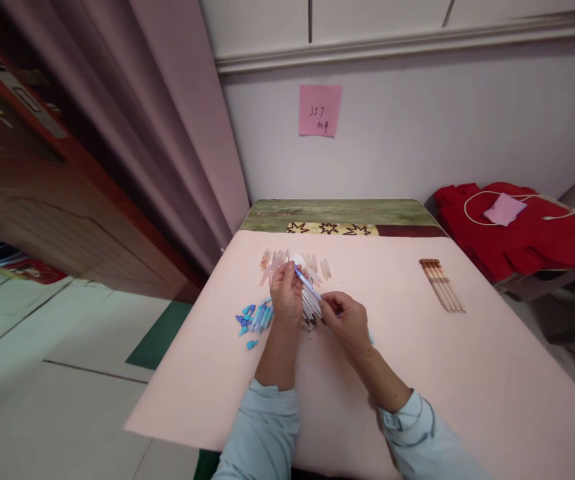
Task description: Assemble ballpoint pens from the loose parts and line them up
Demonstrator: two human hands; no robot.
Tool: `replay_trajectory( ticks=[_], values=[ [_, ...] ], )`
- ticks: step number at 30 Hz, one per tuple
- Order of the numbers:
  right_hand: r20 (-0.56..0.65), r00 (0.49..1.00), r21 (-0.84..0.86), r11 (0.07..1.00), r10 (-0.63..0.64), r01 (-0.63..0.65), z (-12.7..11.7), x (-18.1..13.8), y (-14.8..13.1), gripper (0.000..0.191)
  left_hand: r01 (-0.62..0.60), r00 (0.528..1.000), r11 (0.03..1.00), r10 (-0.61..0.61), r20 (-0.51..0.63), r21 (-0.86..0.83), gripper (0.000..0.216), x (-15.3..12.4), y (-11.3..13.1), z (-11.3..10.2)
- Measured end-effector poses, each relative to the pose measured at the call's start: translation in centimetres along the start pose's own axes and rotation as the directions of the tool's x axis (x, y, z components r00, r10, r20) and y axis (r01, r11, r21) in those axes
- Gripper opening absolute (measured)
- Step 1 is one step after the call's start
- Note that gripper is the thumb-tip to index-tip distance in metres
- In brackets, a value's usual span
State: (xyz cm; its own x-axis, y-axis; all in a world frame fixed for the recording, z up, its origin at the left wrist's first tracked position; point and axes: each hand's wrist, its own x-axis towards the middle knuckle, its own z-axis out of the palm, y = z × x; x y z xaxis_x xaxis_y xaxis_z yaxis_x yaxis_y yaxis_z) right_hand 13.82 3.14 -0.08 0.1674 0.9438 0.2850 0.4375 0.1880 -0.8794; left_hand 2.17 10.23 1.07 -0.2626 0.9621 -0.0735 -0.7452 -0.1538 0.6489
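A slim blue-and-white pen (307,282) slants between my two hands above the table. My left hand (288,293) is closed, pinching its upper blue end. My right hand (346,318) has its fingers closed around the lower end. Beneath them lies a bunch of thin white pen refills (310,308) with dark tips, partly covered by my hands. Left of my left wrist are light-blue pen barrels (261,319) beside small blue caps (244,320). Behind my hands, pale pink and clear pen parts (278,259) are spread out; their exact kind is hard to tell.
A pale pink cover (392,387) lies over the table. Several tan pens with brown ends (442,287) sit in a row at the right. Red cloth (517,227) with a white cord is beyond the right edge. A pink note (320,111) is on the wall; a curtain (177,120) hangs left.
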Motion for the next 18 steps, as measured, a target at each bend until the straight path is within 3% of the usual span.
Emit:
replay_trajectory(
  ticks=[6, 14, 18],
  values=[
    [-0.003, 1.000, 0.083, 0.996, 0.030, -0.030, 0.4, -0.2, 0.3, 0.021, 0.026, 0.999, 0.999, -0.027, 0.042, 0.027, 0.028, -0.3, -0.1, 0.0],
    [0.008, 0.995, 0.222, 0.970, 0.104, -0.103, 0.5, -0.3, 0.0, 0.026, 0.043, 0.969, 0.994, -0.066, 0.240, 0.100, 0.042, -1.0, -0.1, 0.2],
    [0.044, 0.988, 0.292, 0.944, 0.150, -0.156, 0.6, -0.3, 0.1, 0.027, 0.052, 0.968, 0.992, -0.078, 0.240, 0.112, 0.040, -1.0, 0.0, 0.2]
  ],
)
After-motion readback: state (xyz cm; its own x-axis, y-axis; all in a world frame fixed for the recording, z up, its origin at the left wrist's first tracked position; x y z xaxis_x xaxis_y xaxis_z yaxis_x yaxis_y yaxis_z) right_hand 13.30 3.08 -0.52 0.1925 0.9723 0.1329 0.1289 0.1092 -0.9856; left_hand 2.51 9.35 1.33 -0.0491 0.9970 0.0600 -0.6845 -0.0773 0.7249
